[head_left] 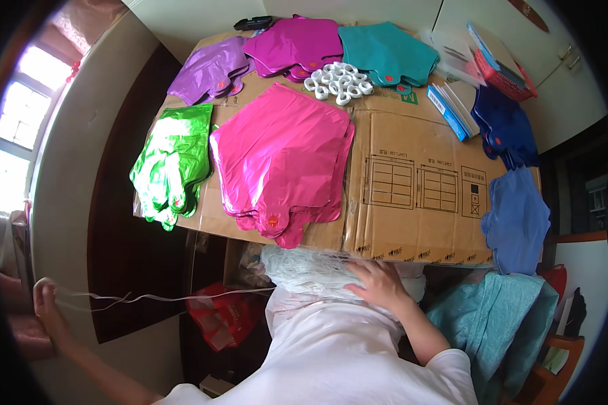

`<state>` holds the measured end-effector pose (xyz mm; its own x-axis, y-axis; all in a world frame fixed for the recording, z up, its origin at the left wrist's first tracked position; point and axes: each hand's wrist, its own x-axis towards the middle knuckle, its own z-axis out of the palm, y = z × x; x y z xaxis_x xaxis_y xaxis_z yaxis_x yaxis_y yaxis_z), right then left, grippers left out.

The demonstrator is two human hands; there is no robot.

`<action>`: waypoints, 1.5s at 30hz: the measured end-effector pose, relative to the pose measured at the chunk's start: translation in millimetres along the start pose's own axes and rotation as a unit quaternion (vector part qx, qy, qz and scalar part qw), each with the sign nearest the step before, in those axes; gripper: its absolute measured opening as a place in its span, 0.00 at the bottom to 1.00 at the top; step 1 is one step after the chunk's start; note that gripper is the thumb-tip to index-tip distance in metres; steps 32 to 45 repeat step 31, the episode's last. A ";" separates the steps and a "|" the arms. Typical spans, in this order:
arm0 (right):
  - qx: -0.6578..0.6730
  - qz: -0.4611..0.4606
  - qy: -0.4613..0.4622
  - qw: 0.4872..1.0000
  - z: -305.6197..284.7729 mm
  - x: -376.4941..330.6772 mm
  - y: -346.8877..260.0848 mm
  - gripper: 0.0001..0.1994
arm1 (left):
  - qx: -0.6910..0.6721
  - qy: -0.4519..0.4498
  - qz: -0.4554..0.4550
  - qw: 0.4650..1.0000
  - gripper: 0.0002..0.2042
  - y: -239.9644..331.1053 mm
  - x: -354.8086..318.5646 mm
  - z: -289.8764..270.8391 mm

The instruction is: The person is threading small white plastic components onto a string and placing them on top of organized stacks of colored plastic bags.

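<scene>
My left hand is stretched far out to the left, its fingers closed on a thin white ribbon. The ribbon runs slack and slightly wavy back to a tangled bundle of white ribbon at my lap, below the table's front edge. On the right side of that bundle lies my right hand, fingers spread and pressing on the strands. A stack of flat pink foil balloons lies just beyond, on the cardboard tabletop.
Around the cardboard lie green, purple, magenta, teal and blue foil stacks. Small white rolls form a pile. A red bag stands below left; a teal woven sack hangs at right.
</scene>
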<state>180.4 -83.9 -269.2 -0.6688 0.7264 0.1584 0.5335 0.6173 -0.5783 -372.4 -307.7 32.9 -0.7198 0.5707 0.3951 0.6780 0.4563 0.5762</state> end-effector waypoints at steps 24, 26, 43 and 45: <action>0.512 -0.095 -0.064 0.851 -38.7 84.7 -77.2 0.07 | -0.421 -0.594 -0.102 0.678 0.06 193.5 -153.2 259.4; 0.528 -0.038 -0.037 0.847 -45.5 82.6 -69.3 0.07 | -0.439 -0.614 -0.139 0.641 0.06 191.0 -158.4 263.1; 0.363 -0.042 0.035 0.930 -21.0 74.2 -74.8 0.08 | -0.681 -0.496 -0.135 0.521 0.10 175.4 -194.3 289.8; 0.363 -0.042 0.035 0.930 -21.0 74.2 -74.8 0.08 | -0.681 -0.496 -0.135 0.521 0.10 175.4 -194.3 289.8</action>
